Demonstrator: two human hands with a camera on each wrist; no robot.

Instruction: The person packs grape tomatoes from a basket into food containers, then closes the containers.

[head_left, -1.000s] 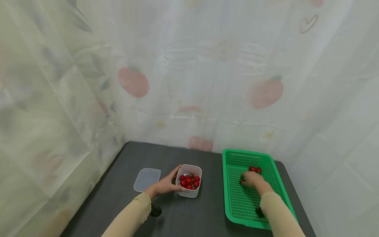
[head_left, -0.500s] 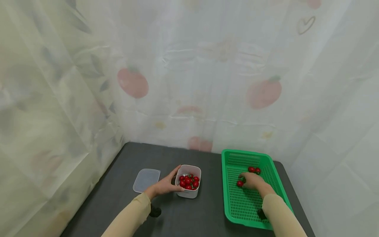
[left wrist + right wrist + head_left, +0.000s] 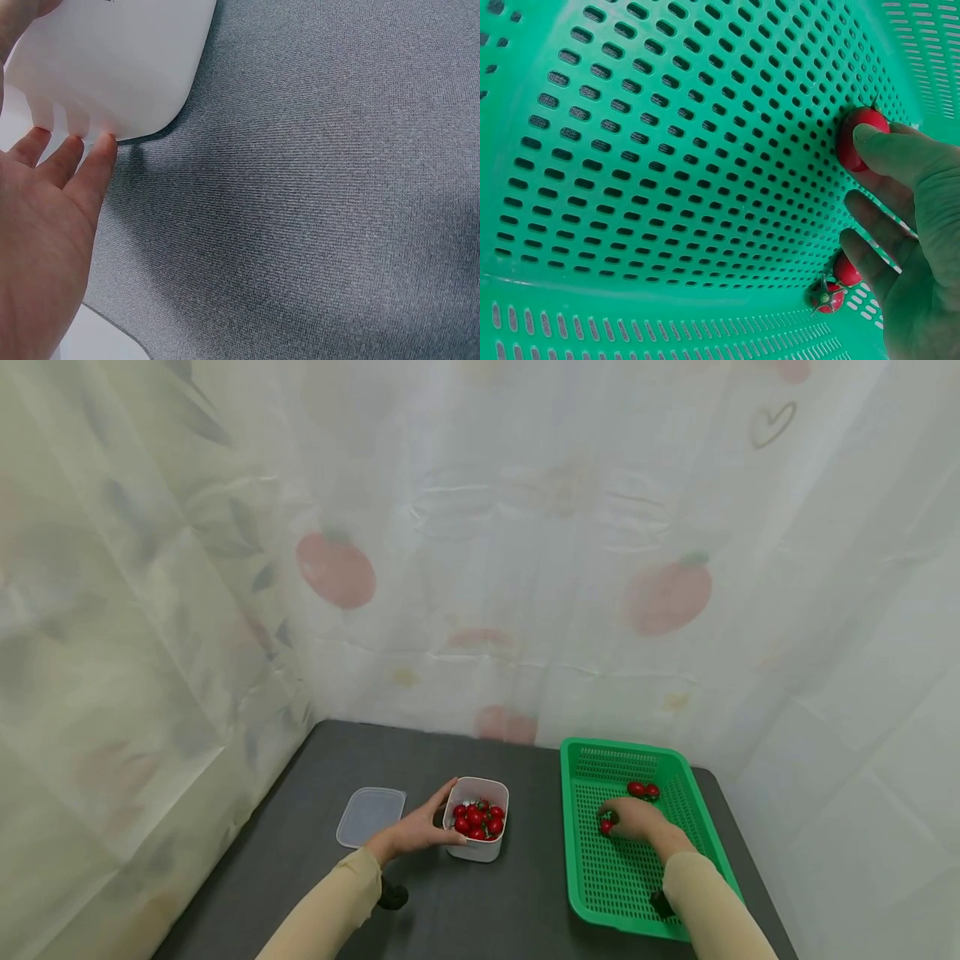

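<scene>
My left hand spans a small white square container, thumb on the near side and fingers along its left wall. Several cherry tomatoes with green stems lie inside it. In the left wrist view, fingertips press against the container's pale wall. My right hand is down in a green perforated basket. Between its thumb and index finger it pinches one cherry tomato, the other fingers spread apart. Two more cherry tomatoes lie farther back in the basket, past the hand.
A translucent square lid lies flat left of the container, behind the left wrist. The dark grey table carries everything, the basket near its right edge. Printed curtains enclose the back and sides.
The right hand and the cherry tomato at its fingertips have shifted slightly left within the basket. The left hand stays at the container.
</scene>
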